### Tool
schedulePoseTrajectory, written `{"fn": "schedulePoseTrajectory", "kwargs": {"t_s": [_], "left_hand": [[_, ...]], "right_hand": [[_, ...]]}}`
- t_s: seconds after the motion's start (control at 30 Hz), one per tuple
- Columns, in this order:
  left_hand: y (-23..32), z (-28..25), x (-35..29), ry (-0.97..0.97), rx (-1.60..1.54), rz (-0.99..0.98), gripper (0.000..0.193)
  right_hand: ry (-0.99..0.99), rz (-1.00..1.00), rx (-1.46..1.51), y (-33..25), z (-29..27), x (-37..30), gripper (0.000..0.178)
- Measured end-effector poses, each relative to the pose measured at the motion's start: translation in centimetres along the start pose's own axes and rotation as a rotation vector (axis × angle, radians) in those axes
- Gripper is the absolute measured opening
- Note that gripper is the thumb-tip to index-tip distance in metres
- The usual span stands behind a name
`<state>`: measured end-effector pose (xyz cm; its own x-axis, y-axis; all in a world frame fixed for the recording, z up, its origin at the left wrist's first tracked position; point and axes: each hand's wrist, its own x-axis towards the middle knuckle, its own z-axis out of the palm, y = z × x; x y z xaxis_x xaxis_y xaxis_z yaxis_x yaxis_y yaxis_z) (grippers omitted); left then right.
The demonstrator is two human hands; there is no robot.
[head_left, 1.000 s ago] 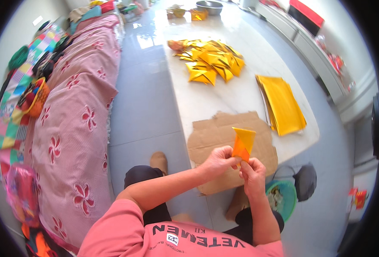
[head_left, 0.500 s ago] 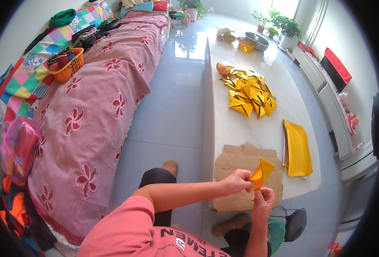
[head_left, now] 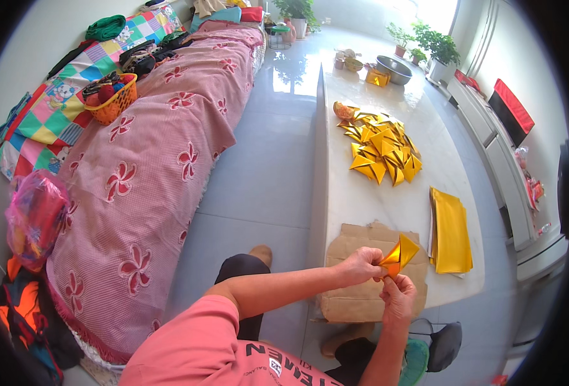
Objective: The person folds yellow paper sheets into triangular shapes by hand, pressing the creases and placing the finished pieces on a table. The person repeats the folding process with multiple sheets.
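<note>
Two hands share one folded gold paper, held above the near part of a sheet of cardboard on a pale table. The left hand has its fingers bent, thumb and fingertips pinching the paper's left side; the right hand pinches its lower end from below, fingertips close to the left thumb. The paper's long axis slants: its narrow end sits down among the fingertips, while the wider, pointed end rises away to the upper right, free of both hands. An orange inner face shows beside the gold one near the grip. Both hands touch the paper, so neither is clearly nearer to it; the left comes at it from the side, the right from underneath. How firmly each grips cannot be told. Past the cardboard, up the table, lies a loose pile of folded gold pieces, well apart from the hands, with the left hand reaching farther toward that end. Right of the cardboard, a flat gold stack runs lengthwise along the table, nearer to the right hand than the left.
</note>
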<state>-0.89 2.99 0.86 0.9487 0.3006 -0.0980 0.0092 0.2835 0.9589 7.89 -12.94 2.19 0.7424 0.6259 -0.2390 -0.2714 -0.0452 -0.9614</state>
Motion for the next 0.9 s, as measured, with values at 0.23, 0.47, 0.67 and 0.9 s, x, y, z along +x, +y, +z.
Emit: {"fn": "schedulePoseTrajectory", "kwargs": {"t_s": [0.23, 0.47, 0.67, 0.9], "left_hand": [[0.6, -1.0, -0.2, -0.006, -0.106, 0.046, 0.012], [-0.5, -0.5, -0.1, -0.005, -0.183, 0.08, 0.011], [-0.9, -0.7, -0.3, 0.043, -0.114, 0.109, 0.011], [0.1, -1.0, -0.4, 0.056, -0.131, 0.117, 0.02]], "right_hand": [[-0.114, -0.004, -0.115, -1.1, 0.0, 0.0, 0.012], [-0.041, -0.014, -0.13, -1.0, -0.1, -0.1, 0.012], [-0.039, 0.001, -0.152, -0.8, 0.2, 0.1, 0.013], [-0.041, -0.07, -0.05, 0.5, 0.9, 0.8, 0.014]]}}
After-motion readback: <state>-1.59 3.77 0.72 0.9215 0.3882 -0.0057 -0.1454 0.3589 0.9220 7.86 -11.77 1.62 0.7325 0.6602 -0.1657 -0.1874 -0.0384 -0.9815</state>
